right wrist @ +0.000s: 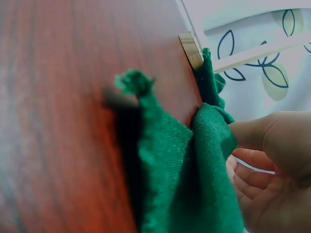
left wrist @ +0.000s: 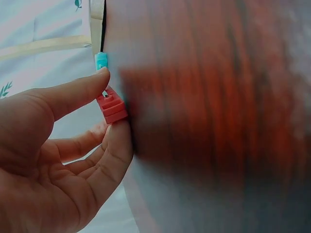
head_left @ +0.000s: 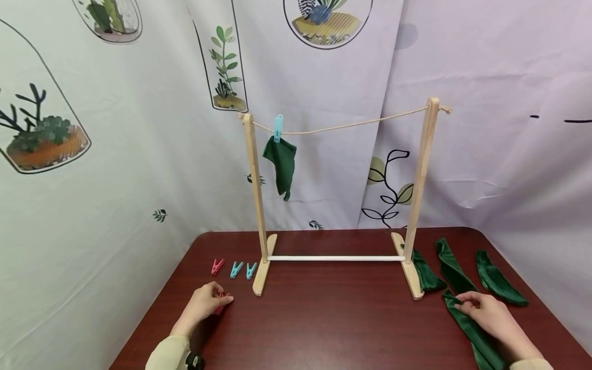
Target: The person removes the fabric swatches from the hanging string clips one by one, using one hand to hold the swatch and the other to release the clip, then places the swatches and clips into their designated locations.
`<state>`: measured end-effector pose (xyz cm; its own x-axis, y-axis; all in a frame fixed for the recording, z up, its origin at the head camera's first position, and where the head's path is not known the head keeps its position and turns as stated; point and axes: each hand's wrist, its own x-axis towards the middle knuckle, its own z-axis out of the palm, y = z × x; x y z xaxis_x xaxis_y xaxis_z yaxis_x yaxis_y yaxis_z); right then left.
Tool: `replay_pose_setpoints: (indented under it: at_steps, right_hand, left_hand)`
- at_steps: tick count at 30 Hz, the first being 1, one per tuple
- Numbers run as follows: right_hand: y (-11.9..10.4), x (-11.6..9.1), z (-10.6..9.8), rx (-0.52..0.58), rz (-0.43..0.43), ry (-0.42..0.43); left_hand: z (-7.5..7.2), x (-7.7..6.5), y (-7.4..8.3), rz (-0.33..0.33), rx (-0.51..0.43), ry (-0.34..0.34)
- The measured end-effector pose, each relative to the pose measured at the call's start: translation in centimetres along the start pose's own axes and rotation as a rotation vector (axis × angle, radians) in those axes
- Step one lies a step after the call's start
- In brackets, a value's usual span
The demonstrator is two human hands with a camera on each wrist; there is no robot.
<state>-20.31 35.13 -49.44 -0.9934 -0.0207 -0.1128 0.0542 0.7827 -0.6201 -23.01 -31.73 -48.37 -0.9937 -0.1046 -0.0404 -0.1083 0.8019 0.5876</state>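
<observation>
At the table's left side my left hand (head_left: 203,302) pinches a red clothespin (left wrist: 114,108) between thumb and a finger; the left wrist view shows the pin close up. On the right, my right hand (head_left: 491,313) pinches the upper end of a long strip of green velvety cloth (head_left: 473,331). In the right wrist view this cloth (right wrist: 211,141) folds up by the thumb, and its fingertips there are partly hidden. Another green cloth (head_left: 281,163) hangs from the rope line (head_left: 344,126) under a blue clothespin (head_left: 278,128), near the left post.
The wooden clothesline stand (head_left: 422,180) has a white bottom bar (head_left: 335,258). Beside its left foot lie a red clothespin (head_left: 217,266) and two blue clothespins (head_left: 236,270). Three more green cloths (head_left: 497,280) lie at the right, one against the right foot. A printed curtain (head_left: 319,185) hangs behind.
</observation>
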Motion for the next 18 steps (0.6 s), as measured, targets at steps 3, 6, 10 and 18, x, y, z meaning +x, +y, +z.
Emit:
replay_pose_setpoints:
  at_steps: [3,6,10,18]
  right_hand:
    - [0.0,0.1,-0.1,-0.006,0.005,-0.005]
    - [0.0,0.1,-0.1,-0.009,0.003,-0.005]
    - [0.0,0.2,0.0,-0.006,-0.003,-0.002]
    - [0.3,0.1,-0.1,-0.01,0.005,0.001]
  left_hand:
    - [0.0,0.3,-0.1,-0.006,-0.003,-0.006]
    - [-0.1,0.5,-0.3,-0.013,-0.009,-0.011]
    - [-0.2,0.8,-0.7,-0.032,-0.034,-0.004]
    - [-0.4,1.0,-1.0,-0.046,-0.074,0.01]
